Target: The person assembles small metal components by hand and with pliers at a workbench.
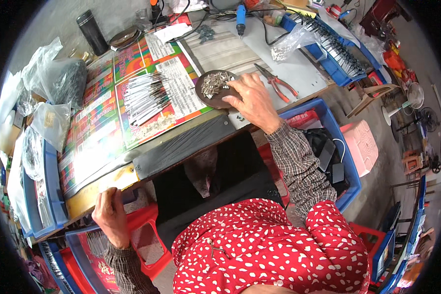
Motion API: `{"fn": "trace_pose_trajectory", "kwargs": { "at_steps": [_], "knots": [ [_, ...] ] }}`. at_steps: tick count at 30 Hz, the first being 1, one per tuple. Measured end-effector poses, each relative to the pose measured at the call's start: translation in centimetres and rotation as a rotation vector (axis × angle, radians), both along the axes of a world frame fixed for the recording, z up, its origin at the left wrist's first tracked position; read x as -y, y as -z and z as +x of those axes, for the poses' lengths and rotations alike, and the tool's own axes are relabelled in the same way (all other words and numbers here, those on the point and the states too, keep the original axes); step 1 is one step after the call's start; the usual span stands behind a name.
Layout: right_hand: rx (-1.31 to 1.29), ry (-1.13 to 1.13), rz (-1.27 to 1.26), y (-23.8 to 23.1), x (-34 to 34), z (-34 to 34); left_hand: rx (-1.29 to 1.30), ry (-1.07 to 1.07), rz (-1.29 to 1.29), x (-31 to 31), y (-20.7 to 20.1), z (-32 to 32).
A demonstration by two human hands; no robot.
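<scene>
Slim metallic pieces (212, 86) lie in a round dish (204, 99), right hand (255, 100) at its rim. Left of it, left hand (110, 215) curls; grips unclear.

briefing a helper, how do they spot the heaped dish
On the workbench, find the colourful printed sheet's right edge. The round brown dish sits there by the right hand, set apart from the red-handled pliers by its heap of small pale pieces.

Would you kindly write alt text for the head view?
A person's right hand is at the rim of a round brown dish of small metallic-looking pieces. On the cluttered table, thin silvery rods lie left of the dish, red-handled metal pliers right; the left hand is near the front edge.
</scene>
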State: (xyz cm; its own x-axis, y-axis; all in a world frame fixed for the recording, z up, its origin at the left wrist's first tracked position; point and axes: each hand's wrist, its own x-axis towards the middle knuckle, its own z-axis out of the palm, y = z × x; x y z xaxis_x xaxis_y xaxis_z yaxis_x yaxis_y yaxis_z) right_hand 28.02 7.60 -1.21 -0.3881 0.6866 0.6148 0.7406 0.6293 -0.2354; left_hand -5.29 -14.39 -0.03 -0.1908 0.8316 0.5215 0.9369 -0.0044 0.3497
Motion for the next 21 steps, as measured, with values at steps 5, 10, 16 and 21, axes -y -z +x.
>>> {"fn": "trace_pose_trajectory", "kwargs": {
  "at_steps": [5,10,16,21],
  "knots": [
    [0.136,0.035,-0.037,0.3,-0.4,-0.1,0.023,0.137,0.05,-3.7,-1.0,2.3],
    [0.1,0.012,-0.032,0.7,-0.7,0.1,-0.004,0.167,0.005,-6.5,-1.1,3.2],
    [0.117,-0.063,-0.139,-0.3,0.1,0.7,-0.081,0.26,0.0,-10.3,-1.0,4.1],
    [0.049,-0.156,-0.168,-1.0,1.4,0.7,-0.164,0.247,-0.013,-13.1,-0.8,4.6]
  ]
}}
